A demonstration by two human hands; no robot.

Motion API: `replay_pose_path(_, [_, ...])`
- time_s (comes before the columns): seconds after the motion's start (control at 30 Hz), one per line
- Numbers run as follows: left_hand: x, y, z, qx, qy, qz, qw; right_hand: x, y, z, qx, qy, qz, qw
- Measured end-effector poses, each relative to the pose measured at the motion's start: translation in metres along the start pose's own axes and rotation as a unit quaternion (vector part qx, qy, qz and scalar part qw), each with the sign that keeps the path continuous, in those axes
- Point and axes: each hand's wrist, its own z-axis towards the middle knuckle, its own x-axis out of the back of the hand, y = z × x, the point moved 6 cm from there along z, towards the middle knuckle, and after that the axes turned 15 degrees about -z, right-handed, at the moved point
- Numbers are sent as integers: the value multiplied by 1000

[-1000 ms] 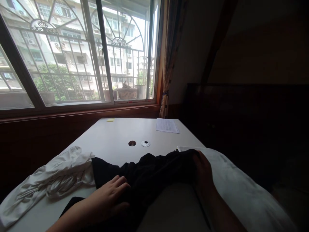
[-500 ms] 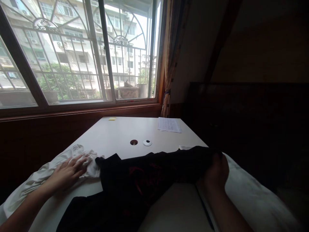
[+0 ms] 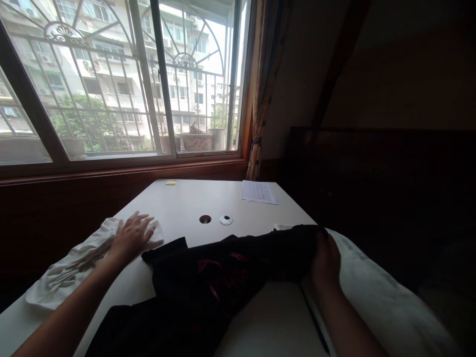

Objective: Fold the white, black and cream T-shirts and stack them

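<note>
A black T-shirt [image 3: 223,267] with red lettering lies bunched across the near part of the white table [image 3: 178,203]. My right hand [image 3: 326,263] grips its right end, with the fingers partly hidden in the dark cloth. On the left, a crumpled white garment [image 3: 74,263] lies along the table's edge. My left hand [image 3: 134,232] rests on top of that white cloth, palm down and fingers spread. Beyond my right forearm, a pale cloth [image 3: 372,282] hangs over the table's right side.
Printed sheets [image 3: 259,192] lie at the table's far right, and a yellow sticky note [image 3: 171,182] at the far left. Mid-table are a round cable hole [image 3: 205,219] and its loose cover [image 3: 225,219]. Behind stand a barred window [image 3: 111,89] and a tied curtain [image 3: 256,144].
My left hand has moved forward and right over the white garment, which now lies flatter and farther from me. My right hand, still gripping the black T-shirt, has shifted slightly left.
</note>
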Motion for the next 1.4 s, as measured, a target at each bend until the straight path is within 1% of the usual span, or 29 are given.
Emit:
replay_pose_path(0.07, [-6,39,5,-87,-17,-37,995,-6,1,-2,-18,-23,8,1000])
replay_pose_path(0.13, [-14,72,8,-129,-23,-78,988,-12,1,-3,-16,-45,11,999])
replay_pose_path(0.2, [-25,95,9,-139,-31,-117,983,-16,3,-3,-3,-62,7,998])
replay_pose_path(0.23, [-31,103,8,-137,-38,-136,980,-18,5,-2,1,-70,6,998])
replay_pose_path(0.3, [-46,110,4,-123,-54,-174,976,-20,9,-1,10,-77,5,997])
replay_pose_path(0.37, [-62,110,-1,-102,-72,-207,970,-22,11,0,18,-84,6,996])
replay_pose_path(0.47, [-82,102,-8,-66,-96,-253,960,-23,12,0,24,-94,-1,995])
replay_pose_path(0.57, [-91,93,-11,-41,-98,-296,949,-23,11,-1,17,-95,-4,995])
replay_pose_path(0.67, [-91,90,-12,-35,-84,-323,942,-23,9,-2,12,-95,-7,995])
replay_pose_path(0.77, [-90,89,-12,-32,-82,-331,939,-24,8,-2,17,-100,-7,995])
replay_pose_path(1.17, [-82,94,-17,-29,-81,-345,935,-26,11,-3,4,-103,-19,994])
replay_pose_path(1.4, [-86,91,-16,-28,-84,-353,931,-28,9,-3,22,-111,-16,993])
